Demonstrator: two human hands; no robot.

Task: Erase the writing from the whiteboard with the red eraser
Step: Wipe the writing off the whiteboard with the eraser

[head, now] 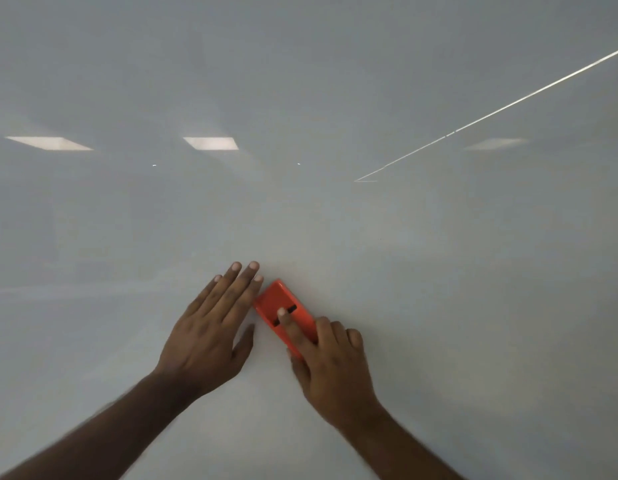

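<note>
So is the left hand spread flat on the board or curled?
Spread flat: the left hand lies palm-down on the whiteboard, fingers straight, beside the red eraser.

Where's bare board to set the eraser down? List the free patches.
The whiteboard is bare above both hands up to the reflected ceiling lights, and right of the right hand. It is crowded only at centre, where the left hand lies flat beside the red eraser.

Glossy whiteboard [335,220], smooth plastic eraser [278,299]
</note>
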